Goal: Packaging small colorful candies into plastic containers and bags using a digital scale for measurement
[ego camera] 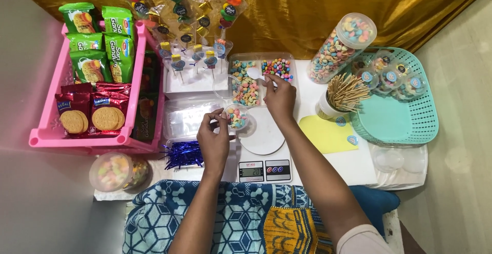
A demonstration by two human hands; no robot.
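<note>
My left hand (pixel 214 138) pinches the rim of a small clear cup (pixel 237 117) filled with pastel candies, holding it just above the white round pan of a digital scale (pixel 265 171). My right hand (pixel 280 99) grips a white plastic spoon (pixel 254 73) over a clear divided tray (pixel 241 87) of coloured candies. The spoon's bowl sits above the middle compartment of the tray.
A pink crate (pixel 48 136) of snack packets stands at the left, lollipops (pixel 180 8) on a white stand behind. A tall candy jar (pixel 341 41), a cup of wooden sticks (pixel 344 92) and a teal basket (pixel 423 115) lie right. Blue tinsel (pixel 183 154) and a lidded candy tub (pixel 111 171) sit near left.
</note>
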